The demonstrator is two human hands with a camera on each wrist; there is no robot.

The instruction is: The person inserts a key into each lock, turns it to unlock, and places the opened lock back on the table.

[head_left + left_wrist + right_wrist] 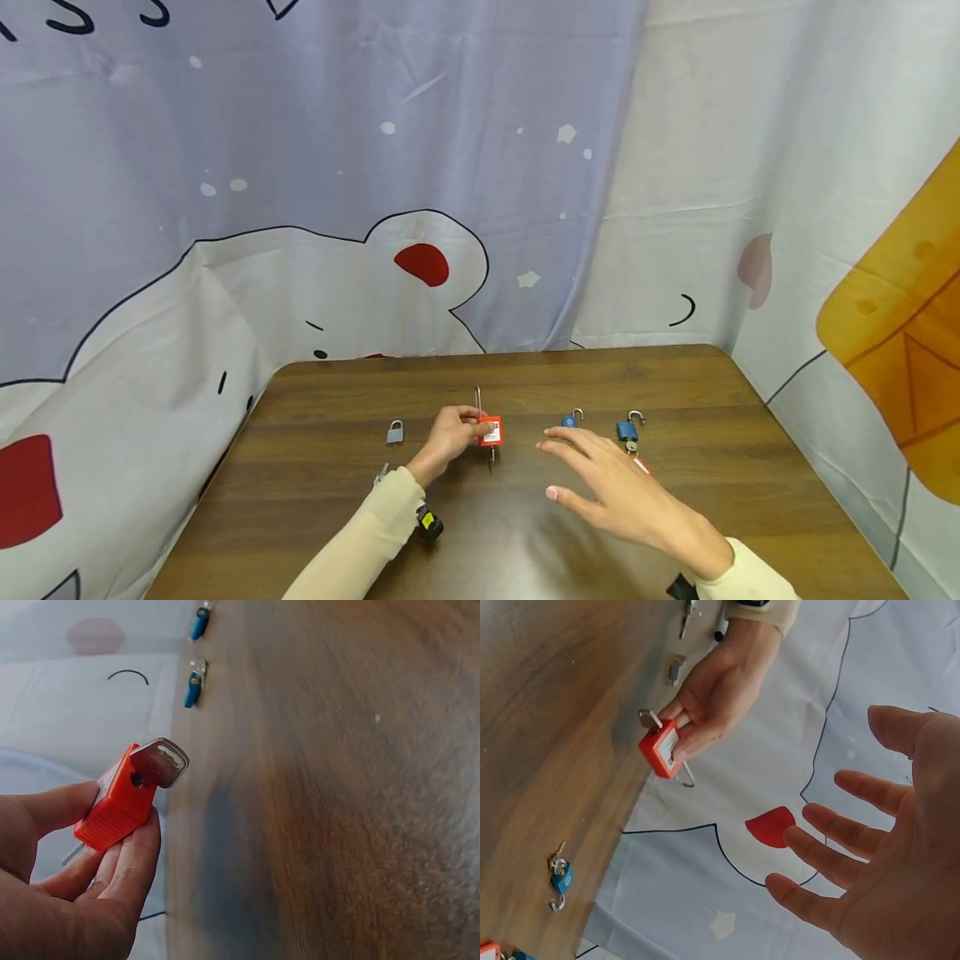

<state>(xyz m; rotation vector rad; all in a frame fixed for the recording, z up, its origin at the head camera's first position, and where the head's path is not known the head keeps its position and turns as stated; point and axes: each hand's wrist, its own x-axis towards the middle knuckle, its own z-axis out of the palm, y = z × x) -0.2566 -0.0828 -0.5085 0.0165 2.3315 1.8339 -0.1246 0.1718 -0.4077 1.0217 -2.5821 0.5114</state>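
On the head cam I've got the left hand [452, 435] pinching the red padlock [495, 435] over the worktop [337, 400], shackle [477, 398] up, between the grey padlock [394, 434] and the blue padlocks [627, 431]. The right hand [618, 496] hangs in the air, fingers spread, holding nothing.

Left wrist: the key [165, 761] sits in the keyhole end, thumb on one face and fingers on the other. Decent grip imo: squeeze the body only, keep fingertips off the key, and don't let the lock twist.

Right wrist: same pinch from the far side, shackle loop poking out. Honestly can't tell if it's latched, so I'd handle that end gently.
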